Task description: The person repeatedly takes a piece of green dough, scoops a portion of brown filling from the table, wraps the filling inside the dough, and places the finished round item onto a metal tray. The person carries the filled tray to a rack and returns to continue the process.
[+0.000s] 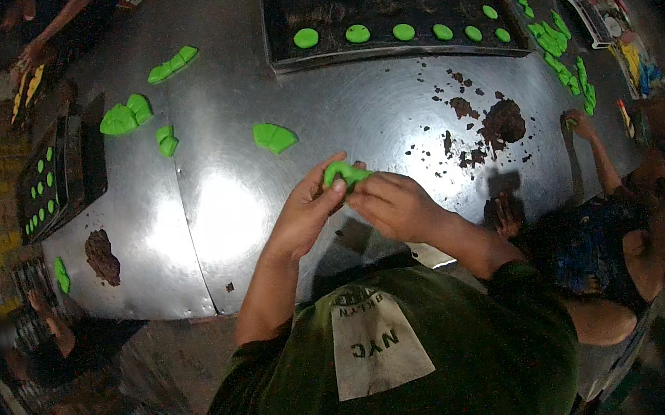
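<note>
Between my two hands, above the near part of a metal table [226, 121], is a piece of bright green dough [343, 172], bent into a curve. My left hand [318, 206] pinches its left end between thumb and fingers. On its right end, the fingers of my right hand [391, 201] are closed. Closest to my hands on the metal lies a cut green dough piece [275, 137]. Beyond them stands a dark baking tray [376, 8] with flat green dough rounds, such as this round [358, 34], set along its near and right sides.
More green dough chunks [127, 116] lie at left, and a dough pile [550, 39] at far right. Crumbly brown filling [502, 123] is scattered right; another brown lump [103, 257] sits left. A second tray [46, 185] holds green rounds. Co-workers' hands [581, 125] reach in at the sides.
</note>
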A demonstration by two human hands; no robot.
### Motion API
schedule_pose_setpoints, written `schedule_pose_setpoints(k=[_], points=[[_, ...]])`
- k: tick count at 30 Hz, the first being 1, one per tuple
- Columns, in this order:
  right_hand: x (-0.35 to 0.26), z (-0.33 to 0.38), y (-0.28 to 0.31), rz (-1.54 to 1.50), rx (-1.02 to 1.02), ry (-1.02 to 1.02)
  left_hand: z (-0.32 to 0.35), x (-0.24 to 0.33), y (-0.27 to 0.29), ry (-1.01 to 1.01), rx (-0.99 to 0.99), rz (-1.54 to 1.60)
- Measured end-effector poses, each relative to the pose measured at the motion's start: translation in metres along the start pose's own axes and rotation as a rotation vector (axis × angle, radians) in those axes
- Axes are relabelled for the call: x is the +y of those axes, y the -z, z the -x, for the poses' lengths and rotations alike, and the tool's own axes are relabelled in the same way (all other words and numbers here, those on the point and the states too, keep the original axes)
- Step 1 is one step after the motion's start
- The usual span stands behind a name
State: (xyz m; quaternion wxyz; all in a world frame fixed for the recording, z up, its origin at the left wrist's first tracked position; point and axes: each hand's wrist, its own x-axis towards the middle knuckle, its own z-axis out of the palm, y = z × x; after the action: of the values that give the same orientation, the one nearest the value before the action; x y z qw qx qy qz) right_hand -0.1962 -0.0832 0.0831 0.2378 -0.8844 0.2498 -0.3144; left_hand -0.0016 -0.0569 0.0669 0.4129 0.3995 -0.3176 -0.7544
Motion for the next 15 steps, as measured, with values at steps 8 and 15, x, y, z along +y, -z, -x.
schedule_pose_setpoints(k=[8,15], points=[[-0.053,-0.012,0.007,-0.864,0.397,-0.398,0.040,0.003,-0.040,-0.593,0.001,0.001],[-0.097,-0.008,-0.033,0.071,0.647,-0.119,0.097,0.010,-0.077,-0.547,0.113,-0.453]])
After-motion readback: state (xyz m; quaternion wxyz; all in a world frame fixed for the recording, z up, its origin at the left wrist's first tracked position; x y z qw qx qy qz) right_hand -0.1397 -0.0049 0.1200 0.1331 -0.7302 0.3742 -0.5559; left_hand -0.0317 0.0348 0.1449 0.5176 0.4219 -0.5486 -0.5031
